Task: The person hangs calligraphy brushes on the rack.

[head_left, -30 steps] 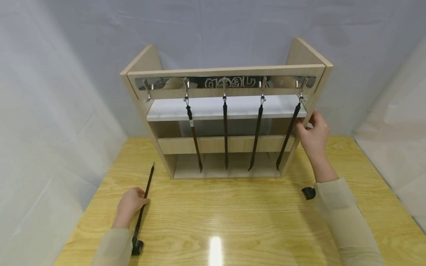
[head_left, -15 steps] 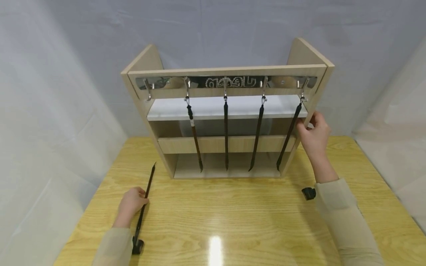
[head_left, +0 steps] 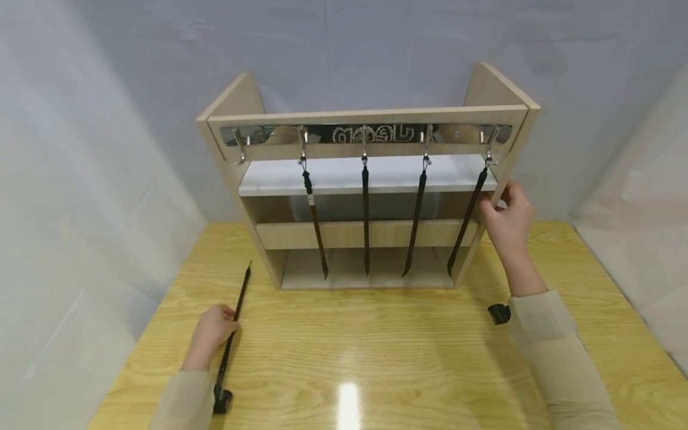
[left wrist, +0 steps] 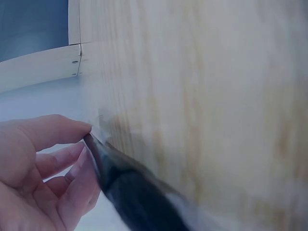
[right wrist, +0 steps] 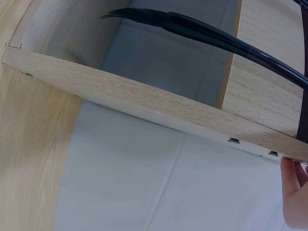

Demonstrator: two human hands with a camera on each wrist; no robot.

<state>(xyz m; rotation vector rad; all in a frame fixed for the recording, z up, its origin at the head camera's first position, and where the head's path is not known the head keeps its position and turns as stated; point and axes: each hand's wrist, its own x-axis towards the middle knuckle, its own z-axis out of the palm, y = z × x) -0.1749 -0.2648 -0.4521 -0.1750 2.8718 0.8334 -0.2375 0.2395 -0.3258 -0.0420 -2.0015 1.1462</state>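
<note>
My left hand (head_left: 212, 328) pinches a dark calligraphy brush (head_left: 243, 292) between thumb and fingers, low over the table left of the wooden shelf (head_left: 494, 109). Its thin end with a small loop points toward the shelf. In the left wrist view, the brush's thick dark end (left wrist: 139, 197) is blurred close to the camera. My right hand (head_left: 507, 218) grips the shelf's right side panel; some fingertips are hidden behind it. Several calligraphy brushes (head_left: 365, 209) hang tip down from the hooks of a metal rail (head_left: 457, 132); one hanging brush (right wrist: 207, 33) also shows in the right wrist view.
The rail's leftmost hook (head_left: 238, 146) bears no brush. Under the shelf lies a yellow wood-grain table (head_left: 403, 346). Pale sheeting (head_left: 349, 54) closes off the back and both sides. A black wrist camera (head_left: 498, 313) sits at the right sleeve.
</note>
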